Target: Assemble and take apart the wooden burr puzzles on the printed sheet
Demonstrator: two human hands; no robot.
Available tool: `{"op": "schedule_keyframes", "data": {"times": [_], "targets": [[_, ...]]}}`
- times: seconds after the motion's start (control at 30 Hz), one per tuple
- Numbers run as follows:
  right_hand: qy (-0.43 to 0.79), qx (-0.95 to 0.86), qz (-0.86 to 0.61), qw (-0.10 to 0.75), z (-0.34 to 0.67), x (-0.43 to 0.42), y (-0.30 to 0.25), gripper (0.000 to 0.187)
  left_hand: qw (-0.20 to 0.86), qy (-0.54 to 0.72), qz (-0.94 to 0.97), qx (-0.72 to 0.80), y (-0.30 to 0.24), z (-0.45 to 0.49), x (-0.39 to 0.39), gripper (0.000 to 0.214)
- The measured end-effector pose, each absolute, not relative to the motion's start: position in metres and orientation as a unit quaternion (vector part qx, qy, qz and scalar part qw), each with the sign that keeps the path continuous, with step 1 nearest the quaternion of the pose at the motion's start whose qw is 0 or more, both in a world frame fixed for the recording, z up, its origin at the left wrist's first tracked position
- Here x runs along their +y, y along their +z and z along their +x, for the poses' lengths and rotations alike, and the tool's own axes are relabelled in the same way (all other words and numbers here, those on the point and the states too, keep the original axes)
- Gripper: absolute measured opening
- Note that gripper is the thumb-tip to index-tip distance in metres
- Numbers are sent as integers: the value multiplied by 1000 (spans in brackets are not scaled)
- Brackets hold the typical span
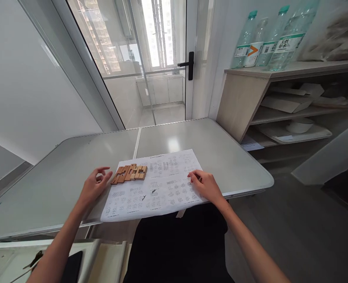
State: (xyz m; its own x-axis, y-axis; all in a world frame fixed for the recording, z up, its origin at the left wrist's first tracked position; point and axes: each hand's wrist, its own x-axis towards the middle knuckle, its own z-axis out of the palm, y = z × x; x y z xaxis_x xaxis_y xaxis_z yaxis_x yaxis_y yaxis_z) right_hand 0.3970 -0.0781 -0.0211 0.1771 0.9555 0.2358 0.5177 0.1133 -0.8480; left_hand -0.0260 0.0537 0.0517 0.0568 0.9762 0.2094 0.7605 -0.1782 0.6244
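Observation:
A row of interlocking wooden puzzle blocks (129, 173), reddish-brown at the left and paler at the right, lies on large white printed sheets (165, 184). Small dark numbers or marks show on several blocks. My left hand (96, 182) is just left of the blocks, its fingers curved and apart, with nothing visible in it. Whether its thumb touches the end block I cannot tell. At the right edge of the sheets rests my right hand (204, 184), its fingers loosely bent and no object showing between them. The sheets carry rows of small printed diagrams.
The sheets lie on a light grey table (221, 157) with a seam across it. A wooden shelf (244, 94) at the right holds several water bottles (288, 39). Beyond the table is a glass door with a black handle (191, 66). A white cart (88, 251) stands at lower left.

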Motion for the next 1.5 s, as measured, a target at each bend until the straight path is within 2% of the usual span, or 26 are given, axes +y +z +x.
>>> {"op": "schedule_keyframes", "data": {"times": [0.17, 0.27, 0.43, 0.6, 1.07, 1.5], "targets": [[242, -589, -623, 455, 396, -79, -21, 36, 251, 394, 590, 658, 39, -46, 39, 47], [243, -589, -622, 456, 396, -79, -22, 37, 242, 388, 598, 658, 40, -44, 35, 38], [244, -588, -625, 452, 396, -78, -24, 39, 213, 351, 609, 678, 36, -42, 28, 40], [239, -591, -621, 456, 394, -77, -26, 40, 228, 331, 625, 669, 27, -46, 21, 39], [245, -589, -623, 451, 391, -76, -29, 46, 164, 331, 641, 673, 24, -47, 16, 32], [239, -591, -624, 452, 388, -77, -29, 52, 167, 331, 632, 680, 25, -50, 15, 33]]}}
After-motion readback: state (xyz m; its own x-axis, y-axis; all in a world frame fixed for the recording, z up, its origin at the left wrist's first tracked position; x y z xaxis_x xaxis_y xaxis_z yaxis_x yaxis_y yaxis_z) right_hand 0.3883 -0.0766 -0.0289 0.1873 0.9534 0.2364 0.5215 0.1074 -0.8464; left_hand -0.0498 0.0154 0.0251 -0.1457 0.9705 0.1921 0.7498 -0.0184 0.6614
